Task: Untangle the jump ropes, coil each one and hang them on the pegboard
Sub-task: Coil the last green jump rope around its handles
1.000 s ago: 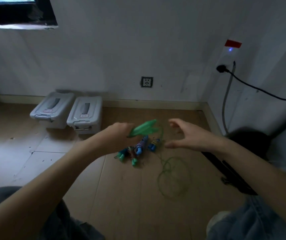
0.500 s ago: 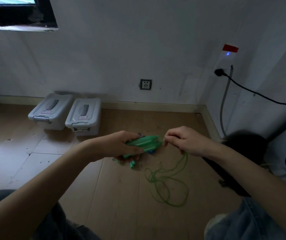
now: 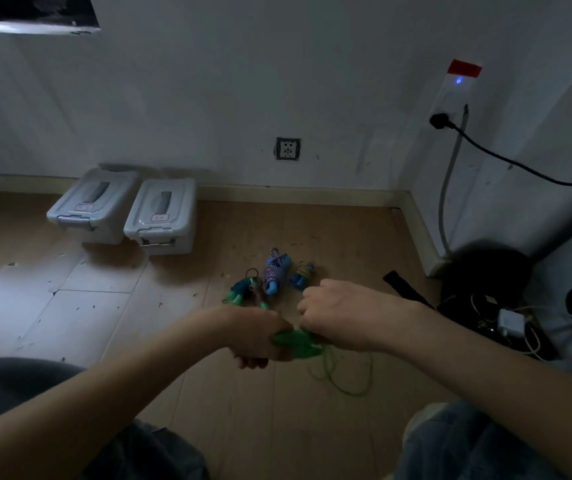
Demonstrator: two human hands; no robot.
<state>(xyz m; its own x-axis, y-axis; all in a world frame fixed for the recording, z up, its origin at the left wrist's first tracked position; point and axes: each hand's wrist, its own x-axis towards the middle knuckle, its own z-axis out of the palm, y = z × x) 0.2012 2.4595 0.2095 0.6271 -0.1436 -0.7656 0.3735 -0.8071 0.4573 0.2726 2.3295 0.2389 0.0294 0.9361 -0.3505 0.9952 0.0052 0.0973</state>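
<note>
While the left hand (image 3: 260,336) grips the green plastic jump-rope handles (image 3: 296,342), the right hand (image 3: 341,311), pinching the thin green cord (image 3: 341,382), should wind snug, even turns.

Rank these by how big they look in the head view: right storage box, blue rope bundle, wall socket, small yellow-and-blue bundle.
1. Right storage box
2. Blue rope bundle
3. Wall socket and small yellow-and-blue bundle: look about alike, and the socket sits farther away, so no ranking.
</note>
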